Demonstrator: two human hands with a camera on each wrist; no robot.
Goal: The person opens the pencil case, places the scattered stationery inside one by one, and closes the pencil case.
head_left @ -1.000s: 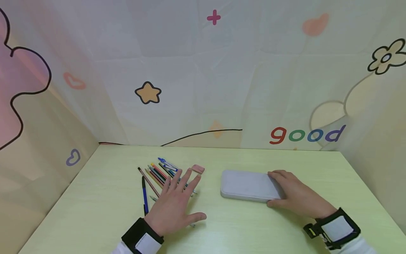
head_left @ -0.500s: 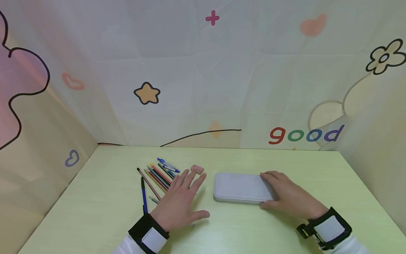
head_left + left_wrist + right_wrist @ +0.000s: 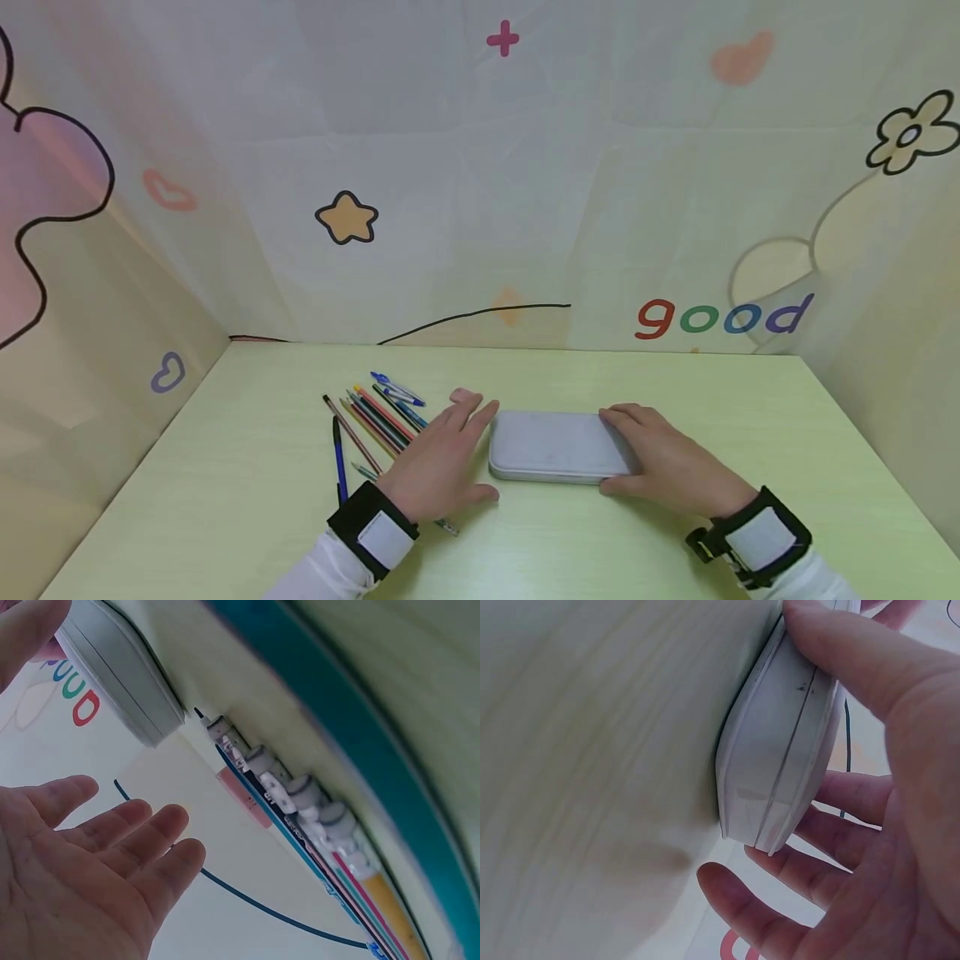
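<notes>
A flat pale grey pencil case (image 3: 551, 446), its lid closed, lies on the table. My right hand (image 3: 671, 462) grips its right end, thumb on the near side and fingers on the far side; the right wrist view shows the case (image 3: 769, 750) between thumb and fingers. Beside the left end is my left hand (image 3: 442, 467), its fingers extended and thumb spread. In the left wrist view that hand (image 3: 90, 862) holds nothing and the case (image 3: 124, 675) stands apart from its fingers. Several colored pencils (image 3: 378, 421) lie partly hidden behind the left hand.
A pink eraser (image 3: 465, 393) sits behind the left fingers, partly covered. Blue pens (image 3: 397, 390) lie at the back of the pencil group, and a dark blue pen (image 3: 340, 458) lies at its left. A printed cloth (image 3: 450, 167) stands behind the table.
My right hand has slid the pencil case left along the table, toward the pencils. My left hand has shifted slightly right and turned, so its fingers now come near the case's left end.
</notes>
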